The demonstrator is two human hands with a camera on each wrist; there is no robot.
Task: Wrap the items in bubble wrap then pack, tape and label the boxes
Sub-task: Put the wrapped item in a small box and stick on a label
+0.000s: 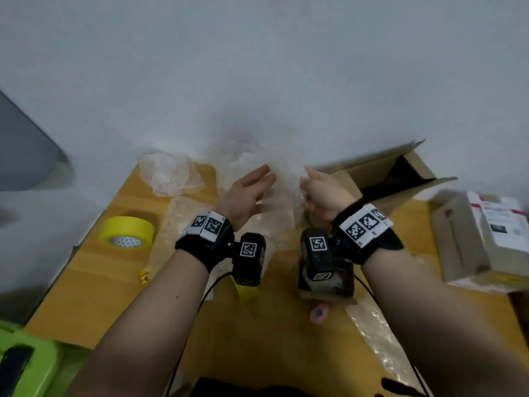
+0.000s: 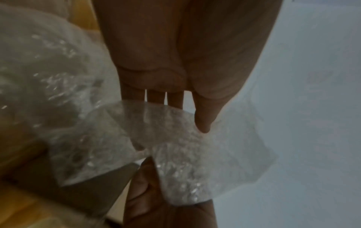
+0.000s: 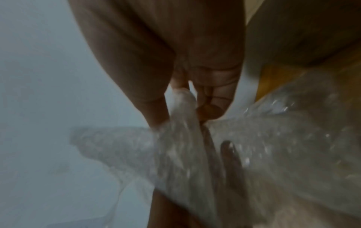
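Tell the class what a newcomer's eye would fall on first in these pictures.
Two raised hands, left hand and right hand, hold up a clear sheet of bubble wrap at the centre. A yellow tape roll lies at the left, and an open cardboard box at the right.

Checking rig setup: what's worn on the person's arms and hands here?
Both forearms bare, no sleeves or gloves. Left hand and right hand each have a black wrist strap bearing white tiles printed with black square fiducial markers, plus a black camera block, also tagged. Thin black cables trail from both.
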